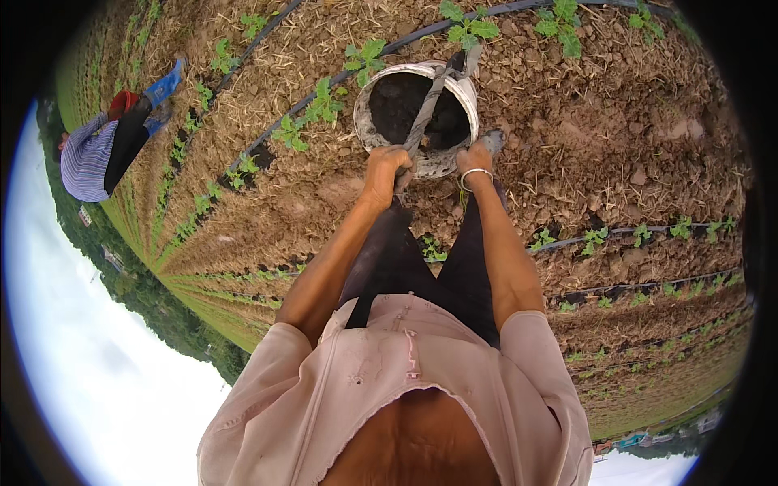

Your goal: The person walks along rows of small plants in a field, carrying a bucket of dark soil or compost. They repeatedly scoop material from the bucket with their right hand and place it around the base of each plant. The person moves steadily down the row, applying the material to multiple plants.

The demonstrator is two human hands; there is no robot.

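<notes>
A white, dirt-stained bucket [462,89] with dark, soil-like material [392,105] inside is in front of my legs. A grey, twisted cloth strap [427,109] runs across its mouth as a handle. My left hand [387,170] is closed round the near end of this strap, just past the bucket's near rim. My right hand [475,158] grips the near right side of the bucket's rim; its fingertips are partly hidden. A bracelet circles my right wrist.
Young leafy plants [322,103] grow in rows along black drip hoses [417,35] on clumpy, straw-strewn soil [608,146]. At the far left another person [93,158] in a striped top and blue boots bends over with a red container [123,104].
</notes>
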